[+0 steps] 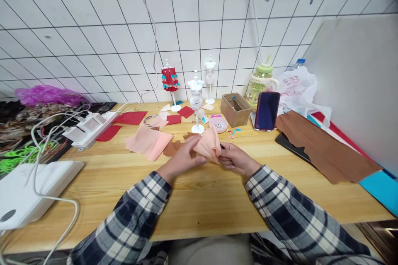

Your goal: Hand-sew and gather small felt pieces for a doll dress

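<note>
A gathered piece of peach crepe paper [209, 145] is held up between my two hands over the middle of the table. My left hand [183, 158] curls around its left side, thumb toward me. On the right edge, my right hand [236, 158] pinches the paper with closed fingers; a small dark thing shows at those fingertips, too little of it to name. Just behind stands a bare white mini dress form [196, 93]. A flat peach crepe sheet [149, 141] lies left of my left hand, with a brown scrap [172, 148] beside it.
Behind are a red-dressed form [169, 78], another bare form [210, 70], a pink dish of beads [218, 124], a cardboard box [236, 109], a phone [266, 111] and a green-lidded bottle [259, 83]. Brown paper [326, 145] lies right; a power strip [90, 130] with cables sits left.
</note>
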`<state>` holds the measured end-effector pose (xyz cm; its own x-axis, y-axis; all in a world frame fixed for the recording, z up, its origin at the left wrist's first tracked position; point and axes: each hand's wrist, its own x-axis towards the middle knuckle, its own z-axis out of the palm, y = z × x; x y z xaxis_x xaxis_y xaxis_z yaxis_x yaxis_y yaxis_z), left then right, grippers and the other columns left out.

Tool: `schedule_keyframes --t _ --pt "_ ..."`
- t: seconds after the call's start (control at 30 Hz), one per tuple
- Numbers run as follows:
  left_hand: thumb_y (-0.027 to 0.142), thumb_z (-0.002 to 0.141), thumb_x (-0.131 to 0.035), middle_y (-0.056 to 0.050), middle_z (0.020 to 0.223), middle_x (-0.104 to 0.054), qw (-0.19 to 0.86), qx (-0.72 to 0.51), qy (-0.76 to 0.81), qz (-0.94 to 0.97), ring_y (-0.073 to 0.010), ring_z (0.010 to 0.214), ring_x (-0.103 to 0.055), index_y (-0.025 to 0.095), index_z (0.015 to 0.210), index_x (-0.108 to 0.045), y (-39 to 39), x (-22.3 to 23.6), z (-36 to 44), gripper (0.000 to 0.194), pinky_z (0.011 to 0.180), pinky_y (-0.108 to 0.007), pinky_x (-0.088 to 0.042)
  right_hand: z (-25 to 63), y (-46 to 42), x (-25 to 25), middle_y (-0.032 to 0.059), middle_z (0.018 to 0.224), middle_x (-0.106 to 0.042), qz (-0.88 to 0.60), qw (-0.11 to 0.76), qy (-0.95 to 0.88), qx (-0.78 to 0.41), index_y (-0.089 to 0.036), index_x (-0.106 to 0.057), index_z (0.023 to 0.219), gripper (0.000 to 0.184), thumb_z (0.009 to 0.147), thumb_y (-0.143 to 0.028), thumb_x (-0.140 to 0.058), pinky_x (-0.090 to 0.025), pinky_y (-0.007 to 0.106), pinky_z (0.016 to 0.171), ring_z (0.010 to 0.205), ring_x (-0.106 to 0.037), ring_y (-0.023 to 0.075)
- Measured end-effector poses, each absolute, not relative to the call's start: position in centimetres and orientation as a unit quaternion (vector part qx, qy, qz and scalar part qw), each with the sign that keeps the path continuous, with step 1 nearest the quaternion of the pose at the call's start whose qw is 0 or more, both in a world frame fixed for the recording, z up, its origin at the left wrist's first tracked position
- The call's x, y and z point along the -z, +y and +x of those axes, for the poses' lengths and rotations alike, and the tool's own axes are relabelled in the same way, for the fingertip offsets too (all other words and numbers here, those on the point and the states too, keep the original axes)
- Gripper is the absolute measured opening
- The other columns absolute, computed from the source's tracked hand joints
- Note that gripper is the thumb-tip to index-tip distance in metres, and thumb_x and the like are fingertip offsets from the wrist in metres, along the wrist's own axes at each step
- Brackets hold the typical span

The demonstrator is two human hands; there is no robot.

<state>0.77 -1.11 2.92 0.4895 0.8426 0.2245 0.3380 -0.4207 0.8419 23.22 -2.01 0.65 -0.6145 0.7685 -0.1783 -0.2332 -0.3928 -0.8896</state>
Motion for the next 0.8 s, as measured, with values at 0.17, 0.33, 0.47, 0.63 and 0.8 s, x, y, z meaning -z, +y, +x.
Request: schedule_keyframes --t 0.17,0.33,0.47,0.63,0.8 --pt "0.054 0.075 -0.068 -0.006 0.086 -0.071 0.549 -0.282 0.434 0.657 -0.0241 0.080 -0.065 0.012 0.095 -0.068 -1.4 -1.6 2.6 0.047 0.071 -0.033 -0.049 24.1 -1.0 -0.6 -0.0126 0.048 -0.020 -0.308 0.428 -0.363 -0.768 -0.022 -0.046 0.081 0.036 0.078 -0.052 -0.065 -0.009 0.017 0.034 0.040 -0.008 0.0059" --pt "0.044 0.068 -0.079 -0.011 0.113 -0.071 0.562 -0.359 0.434 0.606 -0.0309 0.104 -0.064 0.015 0.116 -0.063 -1.2 -0.9 1.2 0.058 0.086 -0.040 -0.051 23.1 -1.2 -0.5 -0.0077 0.065 -0.046 -0.384 0.448 -0.476 -0.652 -0.021 -0.055 0.100 0.046 0.070 -0.049 -0.075 -0.021 0.017 0.039 0.046 -0.028 0.0050" --pt "0.041 0.070 -0.078 -0.012 0.115 -0.071 0.600 -0.330 0.421 0.595 -0.0309 0.105 -0.065 0.015 0.115 -0.065 -1.2 -0.4 0.8 0.054 0.092 -0.043 -0.050 22.3 -1.4 -0.3 -0.0024 0.073 -0.054 -0.418 0.486 -0.514 -0.570 -0.018 -0.057 0.090 0.037 0.069 -0.041 -0.077 -0.030 0.019 0.044 0.055 -0.041 0.0073" --pt "0.040 0.075 -0.074 -0.011 0.119 -0.070 0.654 -0.285 0.381 0.589 -0.0298 0.112 -0.063 0.016 0.116 -0.067 -1.4 -0.7 0.8 0.047 0.098 -0.044 -0.048 23.1 -0.9 0.1 -0.0116 0.048 -0.028 -0.448 0.488 -0.421 -0.619 -0.023 -0.045 0.077 0.035 0.073 -0.046 -0.071 -0.017 0.019 0.035 0.038 -0.020 0.0051" --pt "0.033 0.075 -0.076 -0.011 0.133 -0.061 0.664 -0.263 0.338 0.613 -0.0285 0.125 -0.055 0.020 0.128 -0.060 -1.9 -0.9 0.8 0.057 0.107 -0.046 -0.041 22.8 -0.9 0.3 -0.0135 0.049 -0.028 -0.440 0.468 -0.412 -0.646 -0.023 -0.042 0.080 0.041 0.072 -0.051 -0.071 -0.019 0.016 0.032 0.037 -0.019 0.0042"
